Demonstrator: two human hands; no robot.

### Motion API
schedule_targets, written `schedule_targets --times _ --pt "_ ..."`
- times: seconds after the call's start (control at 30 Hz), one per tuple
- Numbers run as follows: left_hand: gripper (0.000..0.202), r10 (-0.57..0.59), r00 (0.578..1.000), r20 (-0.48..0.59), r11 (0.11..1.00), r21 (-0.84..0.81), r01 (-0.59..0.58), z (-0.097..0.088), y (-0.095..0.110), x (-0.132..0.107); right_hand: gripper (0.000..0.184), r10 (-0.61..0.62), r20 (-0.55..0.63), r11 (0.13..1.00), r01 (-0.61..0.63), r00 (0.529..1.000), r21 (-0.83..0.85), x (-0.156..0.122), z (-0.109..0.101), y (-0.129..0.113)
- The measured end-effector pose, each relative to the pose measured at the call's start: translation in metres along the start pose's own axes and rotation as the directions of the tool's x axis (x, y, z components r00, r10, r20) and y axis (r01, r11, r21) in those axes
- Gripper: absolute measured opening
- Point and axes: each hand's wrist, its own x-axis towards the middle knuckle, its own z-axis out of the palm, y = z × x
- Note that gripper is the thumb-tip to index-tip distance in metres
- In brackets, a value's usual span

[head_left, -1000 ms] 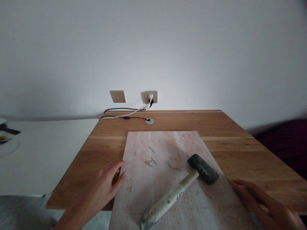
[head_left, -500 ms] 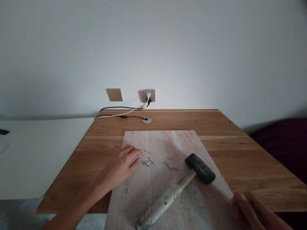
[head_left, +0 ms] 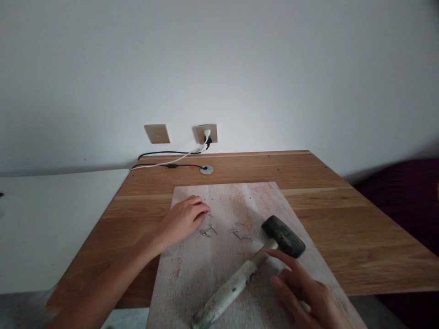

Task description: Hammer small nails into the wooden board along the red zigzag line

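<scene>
My left hand [head_left: 188,216] reaches over the pale board [head_left: 185,274], its thumb and fingertips closed at one end of a nail [head_left: 210,214]. Just below it lies a small group of loose nails [head_left: 207,232], and further right is another group of nails [head_left: 240,234]. A mallet [head_left: 284,236] with a black head and a worn, whitish handle rests diagonally across the board. Beside its handle hovers my right hand [head_left: 305,292], index finger stretched toward the neck and the other fingers loosely bent, holding nothing that I can see.
The board lies on a wooden table [head_left: 343,219] against a white wall. Cables run from a wall socket [head_left: 207,134] along the table's back edge, past a round cable grommet [head_left: 206,170]. A white table [head_left: 51,228] adjoins on the left; dark purple fabric [head_left: 404,196] is at the right.
My left hand has moved slightly right and closed its fingertips on the nail. My right hand has come from the board's right edge to beside the mallet handle.
</scene>
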Motion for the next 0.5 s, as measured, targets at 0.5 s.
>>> schedule_targets --times 0.5 --pt "0.014 -0.007 1.0 -0.021 1.0 -0.03 0.007 0.003 0.006 0.008 0.049 -0.071 0.14 0.988 0.089 0.988 -0.129 0.017 0.016 0.004"
